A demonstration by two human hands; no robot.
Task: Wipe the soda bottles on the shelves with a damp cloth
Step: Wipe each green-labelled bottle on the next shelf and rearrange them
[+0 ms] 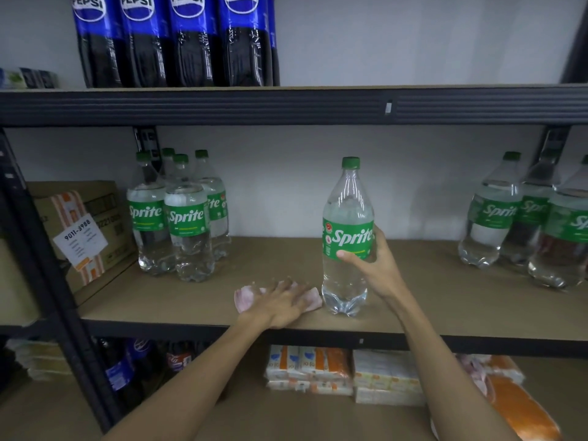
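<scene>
Right hand (372, 265): grip curled round upright bottle (346, 211) at its label. Left hand (283, 300): grip spread flat, pressing pink cloth (245, 299) on shelf (159, 300).

Right hand (377, 264) grips a clear plastic Sprite bottle with green cap (347, 237) upright on the brown shelf board (445, 300), left hand (280, 302) lies flat on a pale pink cloth (246, 299) just beside it.

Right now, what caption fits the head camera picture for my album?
Right hand grips a Sprite bottle standing on the shelf; left hand presses a pink cloth beside it.
</scene>
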